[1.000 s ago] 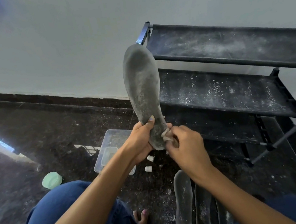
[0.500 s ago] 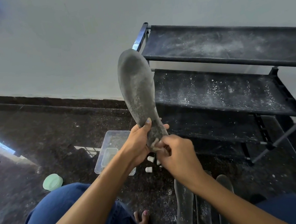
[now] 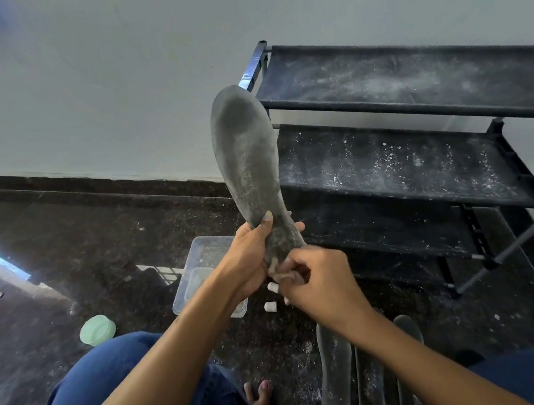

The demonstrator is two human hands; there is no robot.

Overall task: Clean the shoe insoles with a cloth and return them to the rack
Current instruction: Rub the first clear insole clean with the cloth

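Nearest me, below my right hand (image 3: 319,284), three dusty insoles (image 3: 335,376) lie side by side on the floor (image 3: 60,268). That hand is pinched shut on a small cloth (image 3: 277,270) at the heel of a grey insole (image 3: 248,156). Just left of it, my left hand (image 3: 249,257) is clamped around the same insole (held upright, toe end up). Beyond my left hand sits a clear plastic tub (image 3: 202,267). Past both hands, to the right, stands the dusty black rack (image 3: 425,157) against the wall.
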